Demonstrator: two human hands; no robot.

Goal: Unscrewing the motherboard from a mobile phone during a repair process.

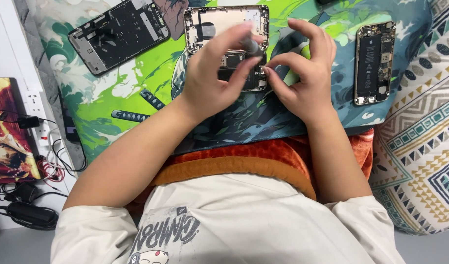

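Gold-framed opened phone (pixel 226 29) lies on green printed mat (pixel 121 93), centre top, partly hidden by both hands. Left hand (pixel 212 78) fingers curled around grey screwdriver (pixel 252 46), tip down over phone's lower half; contact point blurred, can't tell exactly. Right hand (pixel 302 78) thumb and forefinger pinched narrow just beside tip, possibly on small part. Detached screen panel (pixel 117 33) upper left. Second opened phone (pixel 374 62) right, well apart.
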